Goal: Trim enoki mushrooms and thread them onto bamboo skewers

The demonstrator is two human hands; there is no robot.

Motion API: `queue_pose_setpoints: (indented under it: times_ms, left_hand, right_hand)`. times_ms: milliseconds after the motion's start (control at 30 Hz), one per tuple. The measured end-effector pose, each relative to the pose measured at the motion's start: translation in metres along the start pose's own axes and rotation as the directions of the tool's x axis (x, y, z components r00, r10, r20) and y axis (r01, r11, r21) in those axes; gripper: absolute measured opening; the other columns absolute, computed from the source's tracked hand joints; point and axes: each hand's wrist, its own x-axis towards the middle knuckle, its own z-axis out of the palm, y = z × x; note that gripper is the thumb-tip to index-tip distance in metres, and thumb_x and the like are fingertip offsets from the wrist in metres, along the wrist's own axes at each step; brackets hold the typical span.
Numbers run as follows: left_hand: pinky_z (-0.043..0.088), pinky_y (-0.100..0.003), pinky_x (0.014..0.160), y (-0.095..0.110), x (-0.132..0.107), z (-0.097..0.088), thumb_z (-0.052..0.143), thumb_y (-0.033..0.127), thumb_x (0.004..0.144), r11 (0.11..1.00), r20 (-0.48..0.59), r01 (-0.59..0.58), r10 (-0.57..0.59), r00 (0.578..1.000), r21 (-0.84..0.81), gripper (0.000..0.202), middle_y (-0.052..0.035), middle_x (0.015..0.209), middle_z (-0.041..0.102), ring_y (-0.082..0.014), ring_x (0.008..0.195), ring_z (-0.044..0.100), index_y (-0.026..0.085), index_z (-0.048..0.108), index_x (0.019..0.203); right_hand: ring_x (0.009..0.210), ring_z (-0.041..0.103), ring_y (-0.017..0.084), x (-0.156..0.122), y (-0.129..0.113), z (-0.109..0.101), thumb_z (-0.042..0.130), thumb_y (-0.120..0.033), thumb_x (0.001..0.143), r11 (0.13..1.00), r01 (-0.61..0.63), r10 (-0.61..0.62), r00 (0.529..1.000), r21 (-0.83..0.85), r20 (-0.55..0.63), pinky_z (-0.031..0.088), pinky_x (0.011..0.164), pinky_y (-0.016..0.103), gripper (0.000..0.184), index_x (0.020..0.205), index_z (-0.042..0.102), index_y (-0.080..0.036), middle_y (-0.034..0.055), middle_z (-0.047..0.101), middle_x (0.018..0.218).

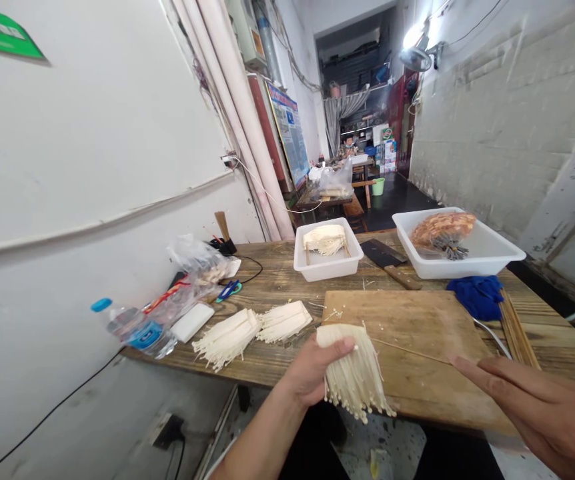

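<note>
My left hand (312, 370) grips a flat bundle of enoki mushrooms (352, 377) at the near left corner of the wooden cutting board (417, 347). The mushroom tips hang over the table's front edge. My right hand (532, 403) pinches the end of a thin bamboo skewer (410, 351) that lies across the board and points at the bundle. Two more enoki bundles (250, 331) lie on the table to the left of the board.
Behind the board stand a small white tub with enoki (327, 257), a cleaver (387, 261), and a larger white tray with skewered food (460, 250). A blue cloth (477, 295) and skewers (517, 330) lie right. A water bottle (135, 328) and plastic bags (192, 273) sit left.
</note>
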Motion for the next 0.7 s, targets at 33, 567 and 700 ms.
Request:
queue_pose_setpoints:
  times_ms: [33, 567, 700]
  left_hand:
    - [0.053, -0.034, 0.074, 0.0, 0.0, 0.0, 0.087, 0.033, 0.058, 1.0, 0.0, 0.002, -0.002, 1.0, 0.0, 0.045, -0.0146, 0.085, 0.073, -0.0244, 0.077, 0.069, 0.007, 0.07, 0.091]
    - [0.05, -0.035, 0.081, 0.004, -0.001, 0.003, 0.089, 0.034, 0.054, 0.998, -0.003, -0.017, 0.017, 1.0, 0.067, 0.046, -0.0105, 0.08, 0.073, -0.0197, 0.071, 0.067, 0.009, 0.073, 0.089]
    - [0.05, -0.036, 0.083, 0.004, -0.001, 0.003, 0.089, 0.035, 0.053, 0.996, -0.017, -0.02, 0.022, 1.0, 0.09, 0.048, -0.0114, 0.085, 0.073, -0.0214, 0.075, 0.067, 0.01, 0.073, 0.091]
  right_hand:
    - [0.089, 0.069, 0.02, 0.0, 0.0, 0.0, 0.035, -0.01, 0.085, 1.0, 0.001, -0.001, 1.0, -0.004, 0.004, 0.057, 0.062, 0.026, 0.061, 0.138, 0.047, -0.039, 0.0007, 0.07, 0.107]
    - [0.097, 0.068, 0.023, -0.014, 0.021, 0.012, 0.036, -0.013, 0.087, 0.983, 0.142, -0.127, 0.984, -0.119, 0.122, 0.06, 0.071, 0.029, 0.063, 0.145, 0.035, -0.037, 0.004, 0.066, 0.119]
    - [0.102, 0.066, 0.022, -0.017, 0.024, 0.012, 0.037, -0.014, 0.089, 0.991, 0.125, -0.117, 0.983, -0.051, 0.138, 0.06, 0.075, 0.031, 0.064, 0.146, 0.03, -0.04, 0.0019, 0.064, 0.122]
